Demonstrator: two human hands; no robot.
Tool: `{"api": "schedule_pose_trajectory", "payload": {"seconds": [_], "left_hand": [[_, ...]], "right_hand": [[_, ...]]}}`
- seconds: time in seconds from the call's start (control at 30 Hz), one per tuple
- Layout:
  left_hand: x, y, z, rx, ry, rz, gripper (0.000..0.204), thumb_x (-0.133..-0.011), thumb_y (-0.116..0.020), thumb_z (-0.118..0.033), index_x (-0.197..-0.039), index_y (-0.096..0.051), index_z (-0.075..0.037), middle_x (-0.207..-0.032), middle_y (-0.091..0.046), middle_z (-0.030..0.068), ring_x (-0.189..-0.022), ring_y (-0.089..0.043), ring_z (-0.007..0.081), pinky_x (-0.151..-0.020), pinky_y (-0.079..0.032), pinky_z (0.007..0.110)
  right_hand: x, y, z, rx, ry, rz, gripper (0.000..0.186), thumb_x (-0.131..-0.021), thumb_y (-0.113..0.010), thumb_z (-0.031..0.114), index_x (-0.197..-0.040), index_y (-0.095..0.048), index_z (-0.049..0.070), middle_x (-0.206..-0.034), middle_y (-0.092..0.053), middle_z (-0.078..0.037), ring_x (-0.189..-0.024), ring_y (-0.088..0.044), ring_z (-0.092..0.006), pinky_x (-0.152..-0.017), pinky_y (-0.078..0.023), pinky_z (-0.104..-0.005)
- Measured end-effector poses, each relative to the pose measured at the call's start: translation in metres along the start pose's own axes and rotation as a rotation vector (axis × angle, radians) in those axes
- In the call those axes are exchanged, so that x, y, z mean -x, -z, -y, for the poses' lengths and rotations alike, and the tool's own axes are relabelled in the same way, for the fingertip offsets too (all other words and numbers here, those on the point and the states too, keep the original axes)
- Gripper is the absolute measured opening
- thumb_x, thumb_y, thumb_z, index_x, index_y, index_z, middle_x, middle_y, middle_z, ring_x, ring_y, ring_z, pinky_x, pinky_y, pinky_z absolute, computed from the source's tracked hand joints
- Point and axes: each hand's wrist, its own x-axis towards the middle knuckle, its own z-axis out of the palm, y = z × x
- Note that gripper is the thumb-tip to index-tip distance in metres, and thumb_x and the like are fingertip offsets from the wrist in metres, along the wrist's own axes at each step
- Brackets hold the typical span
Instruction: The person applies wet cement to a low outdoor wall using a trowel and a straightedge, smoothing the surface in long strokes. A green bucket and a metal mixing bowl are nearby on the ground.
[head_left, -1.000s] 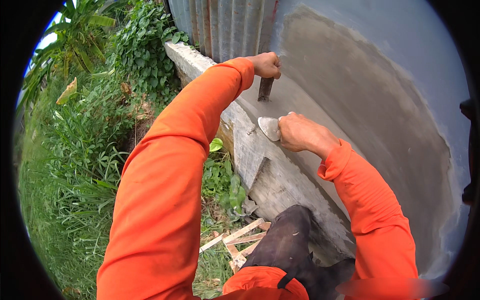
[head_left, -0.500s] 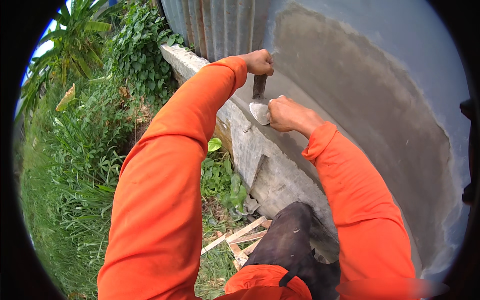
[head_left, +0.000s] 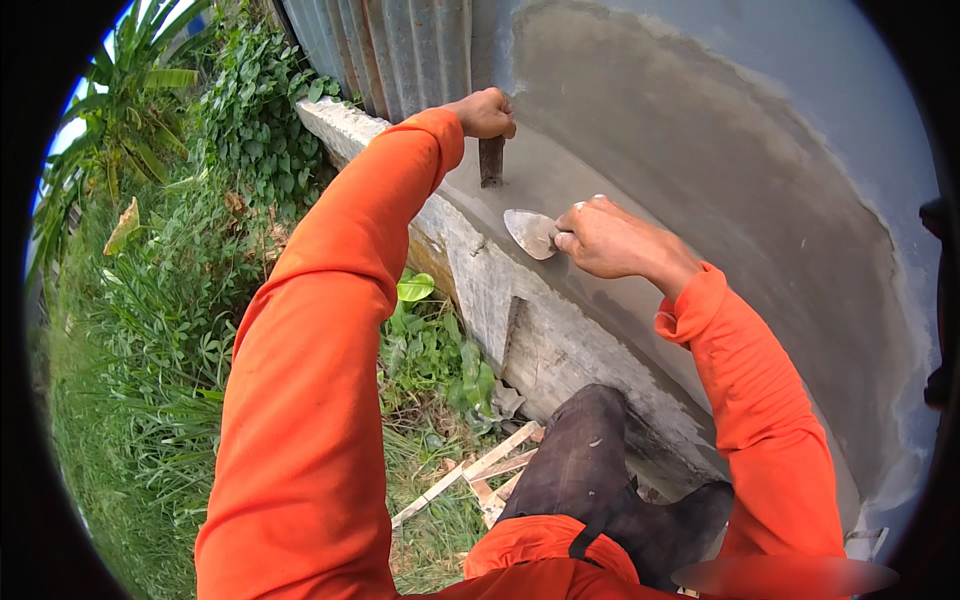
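My left hand (head_left: 487,114) is closed round the upper end of a dark, flat upright bar (head_left: 491,163). The bar's lower end meets a smooth grey mortar ledge (head_left: 535,170). In my right hand (head_left: 622,240) is a small pointing trowel (head_left: 529,232), its handle hidden by my fingers. Its pale, mortar-smeared blade points left over the ledge, just below and to the right of the bar. Whether the blade touches the mortar I cannot tell.
A rendered wall (head_left: 700,150) with a darker grey patch curves along the right. Corrugated metal sheeting (head_left: 410,50) stands at the far end. Rough concrete (head_left: 560,340) drops from the ledge toward grass (head_left: 130,430) and wooden strips (head_left: 465,475) below; vines (head_left: 255,110) grow at left.
My right hand and the trowel have shifted right and nearer me, away from the bar's foot. The view has turned slightly; my left hand keeps its grip on the bar.
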Motion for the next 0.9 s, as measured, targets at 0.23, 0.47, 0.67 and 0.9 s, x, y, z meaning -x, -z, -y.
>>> {"api": "schedule_pose_trajectory", "payload": {"seconds": [0.23,0.47,0.67,0.9], "left_hand": [[0.002,0.002,0.0,0.053,-0.034,0.016,0.012,-0.081,-0.075,-0.009,-0.074,-0.07,-0.002,-0.075,-0.074,0.008,-0.074,-0.07,0.0172,-0.07,-0.055,0.035],[0.002,-0.001,0.001,0.034,-0.009,-0.012,0.012,-0.081,-0.075,-0.01,-0.074,-0.069,-0.002,-0.075,-0.074,0.0082,-0.075,-0.07,0.0173,-0.07,-0.054,0.035],[0.008,0.003,-0.008,-0.014,-0.011,0.026,0.013,-0.082,-0.076,-0.011,-0.076,-0.068,-0.002,-0.074,-0.07,0.0081,-0.074,-0.066,0.0178,-0.069,-0.052,0.036],[0.016,0.003,-0.016,-0.026,-0.004,-0.018,0.016,-0.084,-0.075,-0.011,-0.075,-0.066,-0.001,-0.07,-0.064,0.0064,-0.071,-0.062,0.0172,-0.068,-0.051,0.036]], "right_hand": [[-0.048,-0.02,0.001,0.056,0.01,0.008,0.028,-0.099,-0.064,0.018,-0.101,-0.077,-0.007,-0.098,-0.075,-0.03,-0.092,-0.072,-0.0475,-0.084,-0.056,-0.0538],[0.104,-0.002,-0.022,0.1,-0.079,0.083,0.022,-0.093,-0.067,0.014,-0.095,-0.073,-0.007,-0.086,-0.072,-0.029,-0.086,-0.072,-0.0475,-0.074,-0.057,-0.0531],[0.132,-0.074,0.018,-0.86,-0.245,0.115,0.035,-0.102,-0.063,0.021,-0.125,-0.055,-0.004,-0.084,-0.07,-0.028,-0.085,-0.074,-0.0463,-0.078,-0.055,-0.0515],[-0.022,-0.215,0.087,-0.89,-0.141,-0.269,0.042,-0.106,-0.056,0.024,-0.131,-0.05,-0.008,-0.09,-0.069,-0.037,-0.088,-0.065,-0.0596,-0.089,-0.05,-0.0612]]}}
